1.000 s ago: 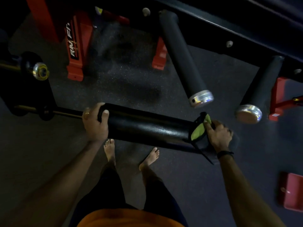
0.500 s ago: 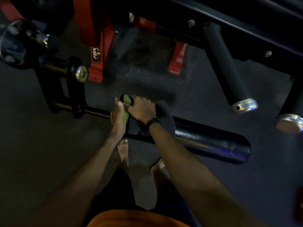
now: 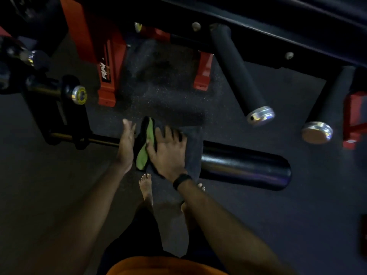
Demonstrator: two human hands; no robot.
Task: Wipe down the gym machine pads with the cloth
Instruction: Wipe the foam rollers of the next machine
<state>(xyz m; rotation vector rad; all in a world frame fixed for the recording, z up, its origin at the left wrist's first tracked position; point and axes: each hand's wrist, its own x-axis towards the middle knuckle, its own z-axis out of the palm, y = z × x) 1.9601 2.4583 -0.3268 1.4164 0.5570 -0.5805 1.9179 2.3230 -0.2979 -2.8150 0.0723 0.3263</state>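
Observation:
A long black roller pad [image 3: 244,166] lies across the middle of the head view on a thin metal bar. A dark cloth with a green side [image 3: 146,147] is draped over the pad's left end. My right hand [image 3: 168,151] presses flat on the cloth, fingers spread. My left hand [image 3: 126,144] stands edge-on with straight fingers against the pad's left end, beside the green fold.
Two more black roller pads with silver end caps [image 3: 238,72] [image 3: 325,108] stick out from the black frame at upper right. Red machine legs [image 3: 107,62] stand on the dark rubber floor. A weight peg with a shiny cap [image 3: 79,94] is at left. My bare feet are below the pad.
My right hand slid the cloth from the pad's right end to its left end, then flattened from a grip. My left hand let go of the pad and straightened.

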